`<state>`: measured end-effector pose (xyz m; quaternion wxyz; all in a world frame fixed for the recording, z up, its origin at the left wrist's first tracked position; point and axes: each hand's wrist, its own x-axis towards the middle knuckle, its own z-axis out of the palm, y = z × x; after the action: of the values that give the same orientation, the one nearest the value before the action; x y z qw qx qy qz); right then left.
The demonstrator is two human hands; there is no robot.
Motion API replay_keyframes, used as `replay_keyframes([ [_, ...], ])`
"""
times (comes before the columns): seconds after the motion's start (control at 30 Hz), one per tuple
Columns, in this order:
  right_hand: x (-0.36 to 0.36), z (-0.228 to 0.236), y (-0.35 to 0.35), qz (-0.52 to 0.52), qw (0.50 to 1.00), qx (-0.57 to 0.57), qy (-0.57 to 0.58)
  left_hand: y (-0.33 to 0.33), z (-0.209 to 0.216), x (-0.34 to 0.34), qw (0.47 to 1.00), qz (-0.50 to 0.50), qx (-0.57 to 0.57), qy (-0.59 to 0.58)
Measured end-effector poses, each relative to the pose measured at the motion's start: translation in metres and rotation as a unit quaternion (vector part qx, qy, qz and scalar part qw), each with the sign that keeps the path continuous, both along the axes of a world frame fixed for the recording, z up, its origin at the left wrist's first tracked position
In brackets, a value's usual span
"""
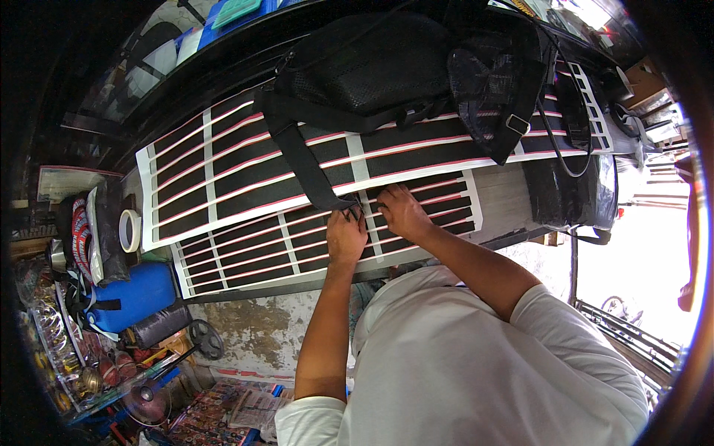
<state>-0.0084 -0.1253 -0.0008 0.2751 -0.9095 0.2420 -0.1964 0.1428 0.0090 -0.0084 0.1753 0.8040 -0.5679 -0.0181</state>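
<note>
Two long panels lie overlapping in front of me, an upper striped panel point(253, 175) and a lower striped panel point(249, 260). Both carry black bands with white and red lines and pale cross strips. From a black bag point(372, 63) on the upper panel, a wide black strap point(303, 160) runs down toward me. Its lower end is at the fingertips of my left hand point(346, 236), which are pinched together there. Just to the right, my right hand point(404, 213) rests on the panels with curled fingers. Whatever lies under those fingers is hidden.
A roll of tape point(130, 230) stands left of the panels, above a blue bag point(134, 297). A black plastic-wrapped bundle point(573, 189) sits at the right end. A thin black cable point(552, 141) loops over the panels. Below left are a fan point(147, 401) and crowded small goods.
</note>
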Motion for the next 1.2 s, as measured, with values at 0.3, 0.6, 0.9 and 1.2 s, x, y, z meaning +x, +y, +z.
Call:
replay_keyframes([
  [0.3,-0.001,0.006,-0.003,0.008,1.000,0.023,-0.017,-0.015,0.003,0.013,0.998,-0.061,0.008,0.032],
  [0.6,-0.001,0.002,-0.005,0.008,0.998,0.056,-0.001,-0.034,0.010,0.017,0.992,-0.127,0.003,0.003],
  [0.9,-0.001,-0.004,-0.006,-0.001,0.999,0.049,0.000,-0.045,0.018,0.018,0.987,-0.133,0.080,0.043],
  [1.2,0.000,-0.007,-0.006,0.002,0.999,0.053,-0.006,-0.040,0.008,0.024,0.986,-0.106,0.124,0.015],
])
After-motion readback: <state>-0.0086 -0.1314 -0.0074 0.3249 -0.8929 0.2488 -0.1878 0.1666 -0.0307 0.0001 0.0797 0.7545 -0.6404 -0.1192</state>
